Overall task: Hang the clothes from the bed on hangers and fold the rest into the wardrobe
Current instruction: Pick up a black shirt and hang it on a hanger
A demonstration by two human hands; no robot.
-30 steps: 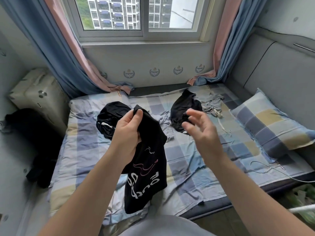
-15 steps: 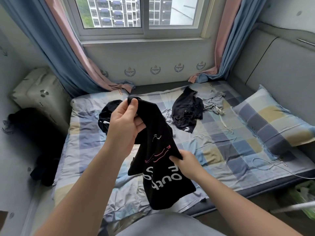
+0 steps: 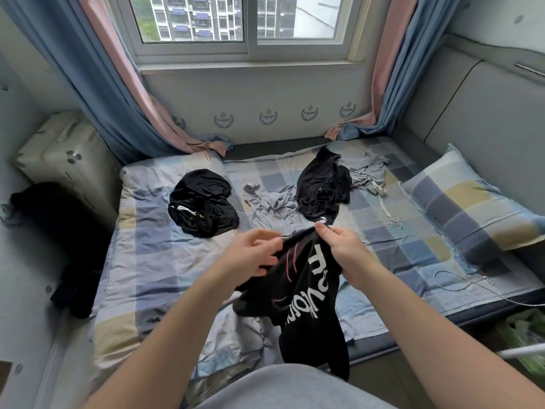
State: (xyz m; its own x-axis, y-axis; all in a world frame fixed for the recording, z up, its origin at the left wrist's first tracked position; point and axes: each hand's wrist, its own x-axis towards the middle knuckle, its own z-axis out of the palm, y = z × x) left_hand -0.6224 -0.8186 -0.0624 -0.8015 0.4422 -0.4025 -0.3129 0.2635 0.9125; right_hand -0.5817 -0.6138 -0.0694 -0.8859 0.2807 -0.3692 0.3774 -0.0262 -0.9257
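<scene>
Black T-shirt (image 3: 306, 290): soft limp knit, printed with white rounded lettering and thin pink strokes, bunched into loose vertical folds. Held up in the air over the near edge of the bed (image 3: 153, 246), hanging from both hands down past the mattress front.

Right hand (image 3: 339, 246): thumb and forefinger pressed together on the shirt's topmost edge, remaining fingers curled behind; bulk of the cloth directly below and left of this pinch. Left hand (image 3: 250, 255): slightly blurred, fingers curled into the shirt's left side, thumb on top, lower than the right pinch; fabric stretched in a short ridge between the two holds.

Under it all, a rumpled sheet in blue, grey and pale yellow checks. Farther back on the sheet, well apart from the hands: a glossy black garment (image 3: 203, 202) heaped in a round pile with a white drawstring showing; a crumpled grey garment (image 3: 274, 208) just beside it; a matte black top (image 3: 321, 184) lying over that grey cloth; another grey piece (image 3: 365, 172) with pale cords trailing right. Matching checked pillow (image 3: 472, 199) at the right, thin white cable (image 3: 454, 278) looped near the mattress edge. Blue and pink curtains (image 3: 97, 93) draped onto the bed's far corners.
</scene>
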